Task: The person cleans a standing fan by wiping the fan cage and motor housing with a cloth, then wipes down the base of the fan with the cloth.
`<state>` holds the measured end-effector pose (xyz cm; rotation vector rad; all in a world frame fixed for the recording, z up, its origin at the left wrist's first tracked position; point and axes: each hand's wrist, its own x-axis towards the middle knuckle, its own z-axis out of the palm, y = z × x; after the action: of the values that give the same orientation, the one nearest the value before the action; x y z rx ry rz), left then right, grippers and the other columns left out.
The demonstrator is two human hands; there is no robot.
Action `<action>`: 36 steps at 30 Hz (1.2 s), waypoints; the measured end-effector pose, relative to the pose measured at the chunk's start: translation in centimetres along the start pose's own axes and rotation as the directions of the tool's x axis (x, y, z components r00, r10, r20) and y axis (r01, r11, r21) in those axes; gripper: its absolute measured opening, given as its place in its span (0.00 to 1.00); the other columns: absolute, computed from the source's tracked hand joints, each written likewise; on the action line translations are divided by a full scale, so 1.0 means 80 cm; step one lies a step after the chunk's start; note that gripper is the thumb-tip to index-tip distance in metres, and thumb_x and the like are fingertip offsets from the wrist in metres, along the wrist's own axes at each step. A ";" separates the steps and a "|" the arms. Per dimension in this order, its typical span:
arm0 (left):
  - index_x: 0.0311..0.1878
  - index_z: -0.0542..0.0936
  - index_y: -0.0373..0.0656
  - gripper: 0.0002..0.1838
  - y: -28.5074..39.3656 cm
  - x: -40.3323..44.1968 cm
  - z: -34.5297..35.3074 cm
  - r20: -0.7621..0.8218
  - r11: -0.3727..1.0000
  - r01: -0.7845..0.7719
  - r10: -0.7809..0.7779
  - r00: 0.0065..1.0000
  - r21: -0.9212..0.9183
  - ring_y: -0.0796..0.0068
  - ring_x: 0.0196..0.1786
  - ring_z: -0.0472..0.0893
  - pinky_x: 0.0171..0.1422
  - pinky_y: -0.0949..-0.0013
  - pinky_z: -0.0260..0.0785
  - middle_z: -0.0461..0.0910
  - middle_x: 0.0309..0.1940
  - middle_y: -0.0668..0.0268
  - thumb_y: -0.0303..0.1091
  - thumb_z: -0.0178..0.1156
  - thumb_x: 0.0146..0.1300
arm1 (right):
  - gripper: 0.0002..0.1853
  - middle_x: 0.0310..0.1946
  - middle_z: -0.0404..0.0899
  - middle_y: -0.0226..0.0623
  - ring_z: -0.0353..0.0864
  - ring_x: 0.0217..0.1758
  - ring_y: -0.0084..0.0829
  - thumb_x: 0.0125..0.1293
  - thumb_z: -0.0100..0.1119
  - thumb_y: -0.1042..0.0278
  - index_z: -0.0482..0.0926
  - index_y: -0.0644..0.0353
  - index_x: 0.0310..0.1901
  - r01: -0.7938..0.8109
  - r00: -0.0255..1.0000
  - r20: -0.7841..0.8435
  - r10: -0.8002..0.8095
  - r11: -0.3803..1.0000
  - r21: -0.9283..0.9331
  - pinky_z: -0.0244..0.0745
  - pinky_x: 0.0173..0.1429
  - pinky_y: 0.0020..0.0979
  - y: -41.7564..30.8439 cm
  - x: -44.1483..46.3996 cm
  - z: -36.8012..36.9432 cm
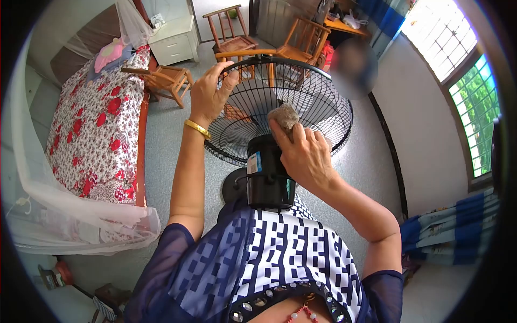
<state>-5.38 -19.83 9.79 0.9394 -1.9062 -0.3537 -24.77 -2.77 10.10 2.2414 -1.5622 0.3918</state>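
A black electric fan (264,185) stands upright right in front of me, its motor housing toward my body and its round wire guard beyond. My left hand (212,91) grips the guard's rim at the upper left, fingers curled over the edge. In my right hand (308,153) is a greyish-brown cloth (284,116), bunched up and pressed against the back of the wire guard just above the motor housing. The fan's blades show through the wires. Part of the round base (233,185) is visible below on the floor.
A bed with a floral sheet (97,129) and white mosquito net (81,215) is at left. Wooden chairs (169,81) (304,40) and a white cabinet (175,40) stand farther off. A blurred person (354,67) is beyond the fan. A barred window (466,102) is at right.
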 end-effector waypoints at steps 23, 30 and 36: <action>0.51 0.79 0.41 0.31 -0.002 -0.003 0.001 -0.061 0.998 -0.065 0.065 0.996 -0.003 0.56 0.46 0.82 0.49 0.62 0.73 0.83 0.42 0.55 0.57 0.36 0.73 | 0.27 0.36 0.78 0.49 0.83 0.30 0.45 0.54 0.54 0.69 0.73 0.58 0.59 -0.016 0.984 0.180 0.014 1.000 0.012 0.78 0.36 0.43 0.015 0.142 -0.083; 0.50 0.80 0.43 0.23 -0.006 -0.004 0.004 -0.080 0.998 -0.052 0.049 0.996 -0.040 0.60 0.37 0.82 0.41 0.64 0.73 0.83 0.37 0.58 0.51 0.44 0.73 | 0.30 0.33 0.75 0.44 0.81 0.29 0.36 0.52 0.56 0.71 0.72 0.61 0.61 -0.001 0.999 0.049 0.004 0.997 -0.075 0.76 0.35 0.37 -0.013 0.093 -0.048; 0.51 0.81 0.44 0.20 -0.008 0.000 0.007 -0.085 0.997 -0.074 0.071 0.994 -0.028 0.64 0.33 0.82 0.38 0.67 0.72 0.83 0.34 0.59 0.48 0.46 0.73 | 0.31 0.29 0.70 0.37 0.74 0.29 0.32 0.52 0.55 0.73 0.73 0.56 0.62 0.018 1.000 0.026 -0.017 1.000 -0.020 0.69 0.36 0.33 -0.017 0.043 -0.013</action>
<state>-5.57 -20.35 9.09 0.8493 -1.8483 -0.2953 -22.34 -4.75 12.33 2.2517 -1.5513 0.3426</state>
